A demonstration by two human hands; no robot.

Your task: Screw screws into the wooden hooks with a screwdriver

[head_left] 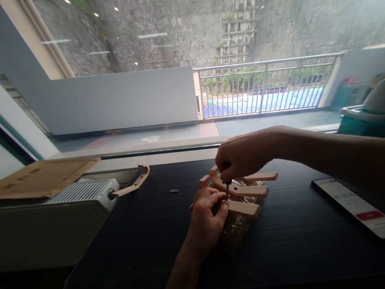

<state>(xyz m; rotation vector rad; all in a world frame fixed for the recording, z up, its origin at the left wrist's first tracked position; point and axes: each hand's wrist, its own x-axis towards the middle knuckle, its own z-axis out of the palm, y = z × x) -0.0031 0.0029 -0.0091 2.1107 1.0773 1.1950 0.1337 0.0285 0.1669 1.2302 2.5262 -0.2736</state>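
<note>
One slim dark metal screwdriver [227, 189] is gripped by right fingers [223, 155]; left fingers [223, 208], pinched around its tip, might get jabbed by slippage.

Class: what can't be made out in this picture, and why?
Head view throughout:
Handle of the screwdriver: covered by the right hand.
Screwdriver's tip: covered by the left hand.
Text on the phone: too small.
Print on the envelope: blurred.
Right arm: cut off by the right edge.
</note>
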